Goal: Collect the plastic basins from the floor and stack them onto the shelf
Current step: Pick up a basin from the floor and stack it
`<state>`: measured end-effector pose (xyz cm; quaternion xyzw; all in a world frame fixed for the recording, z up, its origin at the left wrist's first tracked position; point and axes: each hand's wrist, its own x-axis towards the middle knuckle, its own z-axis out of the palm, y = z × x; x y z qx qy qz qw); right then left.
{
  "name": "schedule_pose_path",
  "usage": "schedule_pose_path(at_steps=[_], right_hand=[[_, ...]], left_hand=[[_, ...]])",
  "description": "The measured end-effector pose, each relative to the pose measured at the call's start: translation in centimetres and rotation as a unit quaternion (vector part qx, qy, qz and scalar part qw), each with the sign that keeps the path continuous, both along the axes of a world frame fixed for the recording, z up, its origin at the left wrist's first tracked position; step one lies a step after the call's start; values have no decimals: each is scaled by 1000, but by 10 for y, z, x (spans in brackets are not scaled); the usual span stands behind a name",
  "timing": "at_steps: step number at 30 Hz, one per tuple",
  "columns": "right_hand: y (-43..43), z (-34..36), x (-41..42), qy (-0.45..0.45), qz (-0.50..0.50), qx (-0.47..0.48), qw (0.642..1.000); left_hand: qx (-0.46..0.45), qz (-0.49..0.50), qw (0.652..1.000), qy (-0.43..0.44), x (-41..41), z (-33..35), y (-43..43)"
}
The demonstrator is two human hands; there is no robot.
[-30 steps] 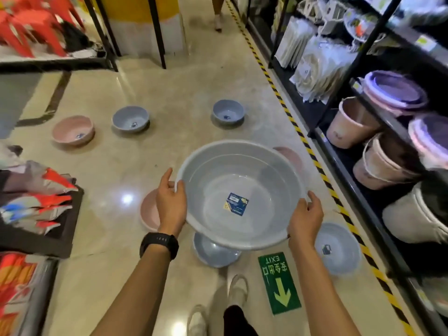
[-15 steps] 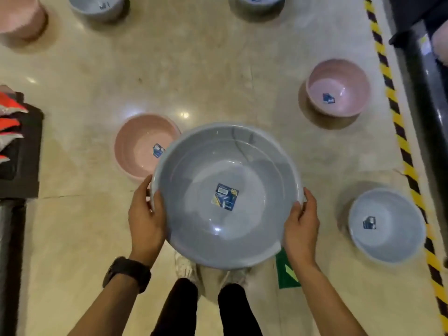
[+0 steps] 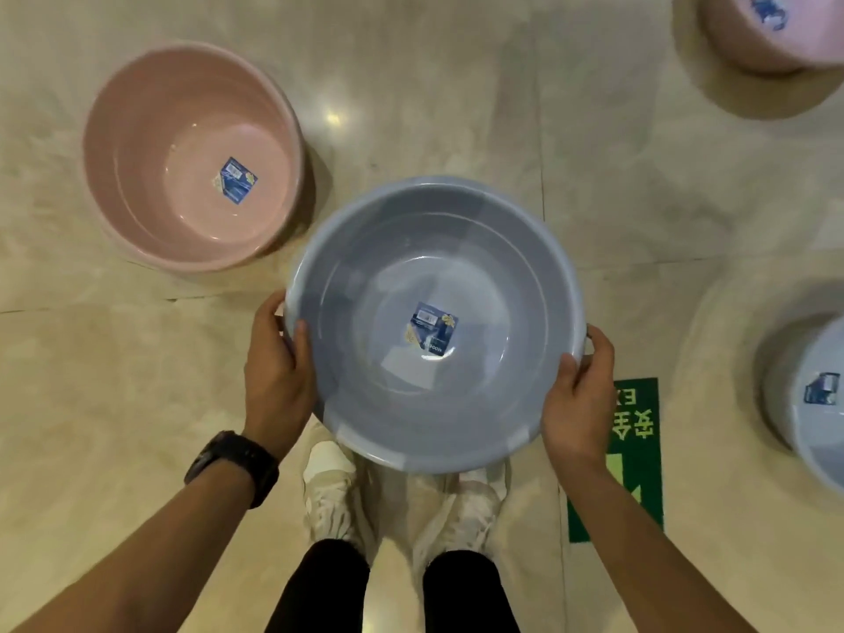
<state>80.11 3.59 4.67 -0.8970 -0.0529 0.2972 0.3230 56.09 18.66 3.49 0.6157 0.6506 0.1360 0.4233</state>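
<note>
I hold a large grey-blue plastic basin (image 3: 434, 249) with a blue label in its bottom, level above my feet. My left hand (image 3: 278, 372) grips its left rim, thumb inside. On the opposite side my right hand (image 3: 577, 399) grips the right rim the same way. A pink basin (image 3: 137, 153) stands on the floor to the upper left. Another pink basin (image 3: 776, 43) is cut off at the top right. A pale blue basin (image 3: 785, 404) sits on the floor at the right edge. The shelf is out of view.
The floor is glossy beige tile (image 3: 456, 84). A green exit sticker (image 3: 635, 422) with an arrow lies on the floor by my right forearm. My white shoes (image 3: 329, 491) stand directly under the held basin.
My view has tipped down from the aisle and shelves to the floor. The held basin stays in both hands while the floor basins have drifted outward and look larger.
</note>
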Motion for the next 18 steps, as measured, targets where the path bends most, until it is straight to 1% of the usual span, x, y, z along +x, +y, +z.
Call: schedule_pose_path(at_steps=[8, 12, 18], right_hand=[[-1, -49, -4, 15, 18, -18, 1000], [-1, -66, -9, 23, 27, -23, 999], [-8, -83, -18, -7, 46, -45, 998]], left_hand=[[-13, -24, 999, 46, -6, -58, 1], [-31, -32, 997, 65, -10, -73, 2], [-70, -62, 993, 75, -16, -80, -6]])
